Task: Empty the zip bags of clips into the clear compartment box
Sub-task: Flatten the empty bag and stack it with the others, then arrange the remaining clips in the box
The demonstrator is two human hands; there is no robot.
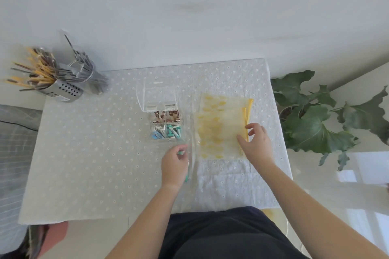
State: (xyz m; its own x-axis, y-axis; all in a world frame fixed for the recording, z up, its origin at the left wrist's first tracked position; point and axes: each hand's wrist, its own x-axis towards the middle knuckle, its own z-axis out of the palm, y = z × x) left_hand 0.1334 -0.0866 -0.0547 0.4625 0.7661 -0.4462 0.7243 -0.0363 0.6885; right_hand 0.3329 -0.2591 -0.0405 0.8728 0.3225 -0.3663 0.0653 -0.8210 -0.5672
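1. Table [84, 164], covered by a white eyelet cloth, fills the middle of the view; a plain wall runs along its 12 o'clock edge.
2. Potted plant [311, 120], with broad dark leaves, stands beyond the table's 3 o'clock edge, apart from everything on the cloth.
3. Yellow-patterned zip bags [219, 128], lying flat and overlapped, sit right of centre; their yellow zip strips run along the 3 o'clock side. How many bags are stacked cannot be told.
4. Cutlery holders [63, 82], a perforated steel cup of chopsticks and a clear cup of metal utensils just beside it, occupy the 10 o'clock corner, well apart from the box.
5. Clear compartment box [166, 126], at table centre, just beside the bags at their 9 o'clock; its lid [159, 94] is thrown open toward 12 o'clock. Brown-patterned clips fill the far compartments, white, teal and blue clips the near ones.
6. Right hand [255, 143], fingers spread, rests on the bags' zip edge, thumb pressing the bag surface.
7. Left hand [174, 164], at 6 o'clock of the box, fingers curled around a teal-zipped clear bag [190, 160], which is hard to see against the cloth.
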